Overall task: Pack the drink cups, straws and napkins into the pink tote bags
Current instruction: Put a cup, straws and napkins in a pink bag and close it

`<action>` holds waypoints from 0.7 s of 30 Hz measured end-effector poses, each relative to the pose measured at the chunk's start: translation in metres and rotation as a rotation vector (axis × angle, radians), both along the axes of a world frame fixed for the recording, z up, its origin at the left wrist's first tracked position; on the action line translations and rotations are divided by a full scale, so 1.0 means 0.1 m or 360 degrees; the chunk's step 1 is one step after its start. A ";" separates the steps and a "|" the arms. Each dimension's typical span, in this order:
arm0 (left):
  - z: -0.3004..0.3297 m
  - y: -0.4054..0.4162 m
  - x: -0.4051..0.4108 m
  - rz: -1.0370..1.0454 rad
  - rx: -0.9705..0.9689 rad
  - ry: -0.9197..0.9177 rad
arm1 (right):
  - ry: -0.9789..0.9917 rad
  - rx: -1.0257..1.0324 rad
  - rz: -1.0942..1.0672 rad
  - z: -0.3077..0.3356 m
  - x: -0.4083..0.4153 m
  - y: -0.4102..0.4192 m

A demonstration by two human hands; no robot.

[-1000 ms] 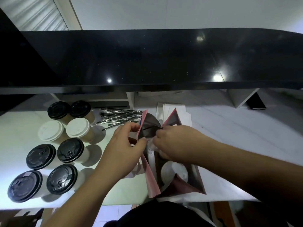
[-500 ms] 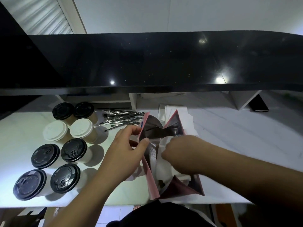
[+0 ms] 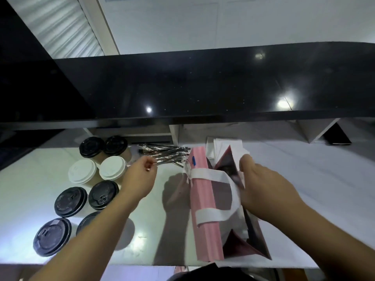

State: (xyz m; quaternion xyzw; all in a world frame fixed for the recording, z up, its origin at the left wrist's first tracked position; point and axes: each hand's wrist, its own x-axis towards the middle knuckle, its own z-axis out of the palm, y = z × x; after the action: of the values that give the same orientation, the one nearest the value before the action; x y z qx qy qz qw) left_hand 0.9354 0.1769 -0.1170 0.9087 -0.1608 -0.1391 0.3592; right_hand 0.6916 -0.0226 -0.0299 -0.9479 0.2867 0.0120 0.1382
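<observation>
Nearest, a pink tote bag of smooth paper with flat white strap handles stands on the glossy white desk. The right hand grips its far rim. Round-lidded cups, black and white, cluster left. The left hand, fingers pinched, touches the foil-wrapped straws. White napkins lie behind the bag. No writing is legible.
</observation>
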 end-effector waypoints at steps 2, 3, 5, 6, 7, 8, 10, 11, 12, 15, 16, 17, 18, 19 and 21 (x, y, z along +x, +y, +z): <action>-0.28 -0.02 0.18 -0.0216 0.0374 -0.0078 | 0.0108 -0.0022 -0.0077 -0.02 -0.03 0.00; -0.40 -0.04 0.26 -0.0317 0.0511 -0.0110 | 0.0168 -0.0027 -0.0093 -0.02 -0.03 0.00; -0.57 -0.12 0.41 -0.0463 0.0720 -0.0186 | 0.0207 0.0010 -0.0145 -0.05 -0.03 0.01; -0.63 -0.17 0.47 -0.0515 0.0801 -0.0239 | 0.0193 0.0044 -0.0187 -0.06 -0.03 0.01; -0.69 -0.23 0.53 -0.0560 0.0868 -0.0298 | 0.0170 0.0083 -0.0238 -0.07 -0.03 0.01; -0.75 -0.28 0.58 -0.0595 0.0926 -0.0344 | 0.0143 0.0126 -0.0287 -0.08 -0.03 0.01; -0.87 -0.38 0.67 -0.0633 0.1009 -0.0378 | 0.0103 0.0198 -0.0367 -0.10 -0.02 0.00; -0.93 -0.42 0.71 -0.0640 0.1026 -0.0366 | 0.0102 0.0223 -0.0398 -0.10 -0.01 -0.01; -0.98 -0.45 0.74 -0.0640 0.1043 -0.0342 | 0.0108 0.0243 -0.0425 -0.10 0.00 -0.02; -1.11 -0.49 0.81 -0.0662 0.1150 -0.0311 | 0.0109 0.0285 -0.0487 -0.11 0.01 -0.03; -1.14 -0.49 0.84 -0.0677 0.1171 -0.0315 | 0.0102 0.0293 -0.0499 -0.11 0.01 -0.03; -1.17 -0.49 0.86 -0.0686 0.1176 -0.0328 | 0.0094 0.0300 -0.0507 -0.12 0.01 -0.03; -1.20 -0.48 0.88 -0.0695 0.1177 -0.0351 | 0.0089 0.0309 -0.0511 -0.12 0.01 -0.03; -1.21 -0.47 0.90 -0.0711 0.1183 -0.0379 | 0.0090 0.0313 -0.0515 -0.12 0.01 -0.03; -1.22 -0.46 0.93 -0.0760 0.1209 -0.0397 | 0.0100 0.0316 -0.0518 -0.13 0.01 -0.03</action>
State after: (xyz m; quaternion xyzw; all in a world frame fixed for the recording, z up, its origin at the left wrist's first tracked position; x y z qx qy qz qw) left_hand 1.0283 0.1311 -0.2391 0.9233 -0.3450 -0.1566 -0.0631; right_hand 0.6928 -0.0253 -0.0428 -0.8698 0.4380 0.0475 0.2222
